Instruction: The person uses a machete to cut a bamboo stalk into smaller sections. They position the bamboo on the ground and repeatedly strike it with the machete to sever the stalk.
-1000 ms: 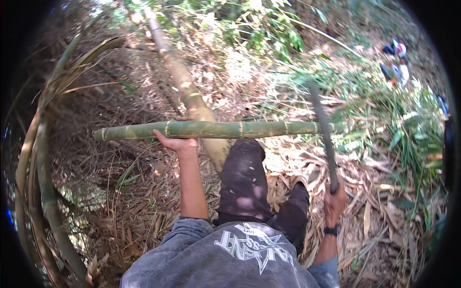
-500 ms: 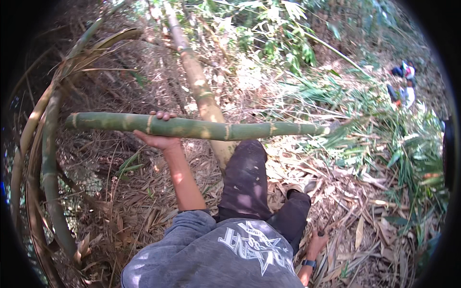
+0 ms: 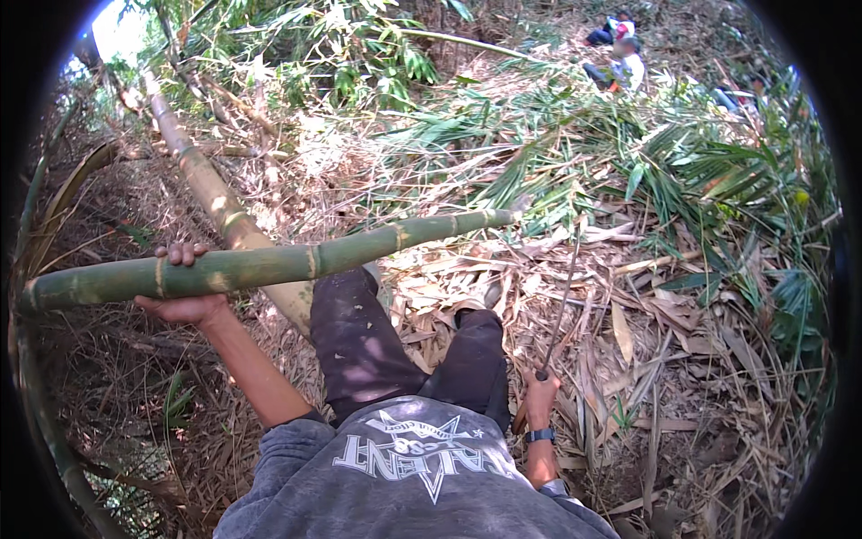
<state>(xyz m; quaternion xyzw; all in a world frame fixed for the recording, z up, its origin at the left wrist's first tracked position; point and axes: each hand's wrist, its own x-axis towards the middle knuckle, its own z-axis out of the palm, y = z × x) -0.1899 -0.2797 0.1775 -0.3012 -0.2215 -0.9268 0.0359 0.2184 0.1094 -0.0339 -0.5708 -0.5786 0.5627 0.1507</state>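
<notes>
blade [image 3: 564,305] swung into view, right grip [image 3: 540,398] clenching it

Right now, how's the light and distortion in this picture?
Head view: dappled sun, the bright patch at upper left washed out; black, rounded fisheye border; green bamboo pole in the left hand reasonably sharp, its rings readable.
</notes>
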